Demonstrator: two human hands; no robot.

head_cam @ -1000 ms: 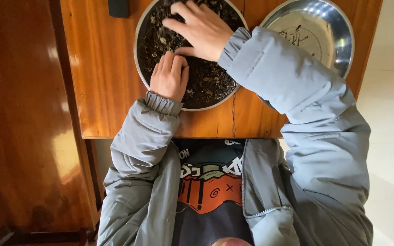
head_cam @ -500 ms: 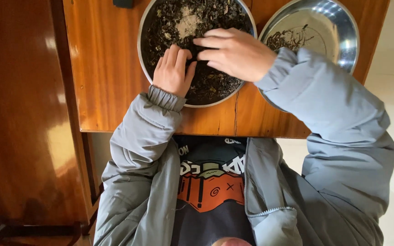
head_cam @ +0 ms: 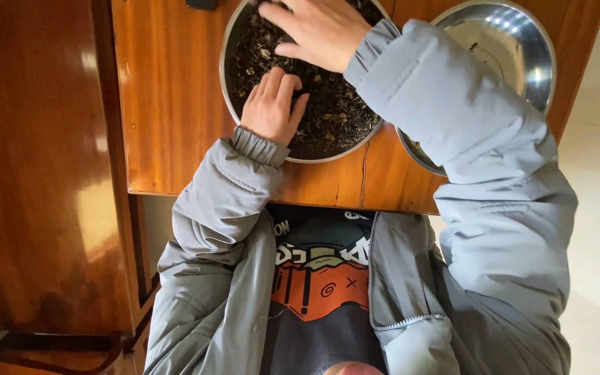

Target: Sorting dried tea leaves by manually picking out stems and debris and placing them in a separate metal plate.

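Note:
A round metal basin (head_cam: 225, 76) full of dark dried leaves (head_cam: 335, 114) stands on a brown wooden table (head_cam: 168, 104). My left hand (head_cam: 272, 104) lies flat on the leaves near the basin's front rim, fingers together. Farther back in the basin, my right hand (head_cam: 317, 28) hovers over or touches the leaves with fingers curled down; whether it holds any leaves I cannot tell. Both arms wear grey padded sleeves.
A second shiny metal bowl (head_cam: 515, 42) with a few leaf bits stands to the right, partly hidden by my right sleeve. A small dark object (head_cam: 201, 3) sits at the table's far edge. A wooden panel (head_cam: 36, 173) rises at left; pale floor lies right.
My right hand swung right toward the second bowl, then came back over the basin's far part. My left hand stayed on the leaves. The view shifted slightly.

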